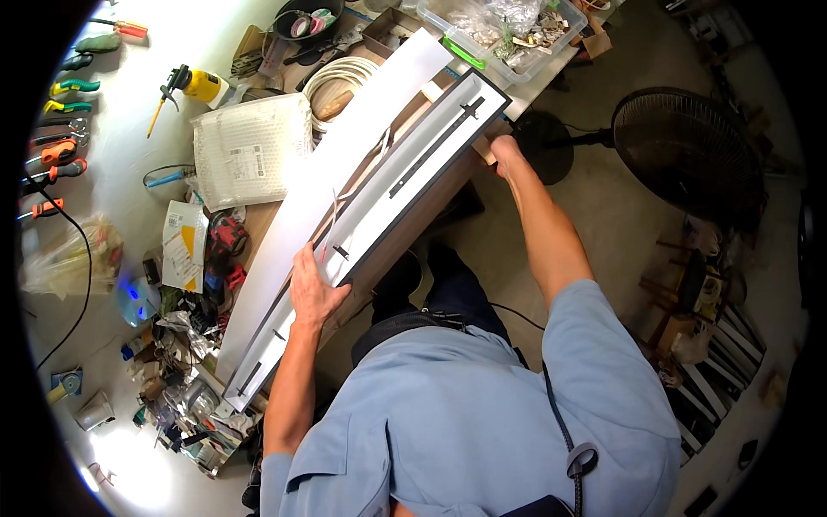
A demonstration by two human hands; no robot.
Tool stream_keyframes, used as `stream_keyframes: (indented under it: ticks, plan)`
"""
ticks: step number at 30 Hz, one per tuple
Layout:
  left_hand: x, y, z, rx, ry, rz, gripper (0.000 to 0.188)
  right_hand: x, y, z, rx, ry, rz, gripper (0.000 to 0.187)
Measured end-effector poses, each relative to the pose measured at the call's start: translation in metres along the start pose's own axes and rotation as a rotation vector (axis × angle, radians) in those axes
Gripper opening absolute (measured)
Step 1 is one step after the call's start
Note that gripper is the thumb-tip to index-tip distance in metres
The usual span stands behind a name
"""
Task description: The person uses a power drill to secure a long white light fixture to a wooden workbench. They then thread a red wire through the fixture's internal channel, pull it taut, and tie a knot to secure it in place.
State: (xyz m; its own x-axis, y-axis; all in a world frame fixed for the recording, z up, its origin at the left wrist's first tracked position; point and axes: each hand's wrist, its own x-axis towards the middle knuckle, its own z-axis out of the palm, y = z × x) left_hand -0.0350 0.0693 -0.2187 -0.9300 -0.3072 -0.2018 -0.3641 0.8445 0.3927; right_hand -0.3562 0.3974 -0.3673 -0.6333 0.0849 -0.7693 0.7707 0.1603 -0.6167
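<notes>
A long white panel with a dark frame (413,177) lies slanted across the wooden workbench (258,226), a thin black bar fixed along its face. My left hand (315,289) grips its near end. My right hand (505,155) holds its far right corner at the bench edge. Beneath it rests a second, longer white panel (297,226) that runs from the far bins down to the near left.
Hand tools (62,121) hang on the white wall at left. A white padded package (250,151), a yellow bottle (202,84), coiled white cable (338,76) and a clear bin of parts (508,34) crowd the bench. A black standing fan (685,151) stands right.
</notes>
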Motion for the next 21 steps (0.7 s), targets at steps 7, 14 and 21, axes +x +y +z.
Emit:
stream_keyframes:
  ticks: [7,14,21]
  plan:
    - [-0.001,-0.010,0.002,-0.016,-0.023,0.028,0.100,0.012,-0.001,-0.015,-0.172,-0.087,-0.059,0.038]
    - [-0.001,-0.012,-0.003,-0.013,-0.064,0.044,0.107,-0.004,-0.006,-0.022,-0.109,0.145,0.066,0.056]
    - [-0.008,-0.012,-0.022,-0.194,0.135,0.096,0.055,-0.054,0.019,-0.006,0.171,0.157,-0.185,0.049]
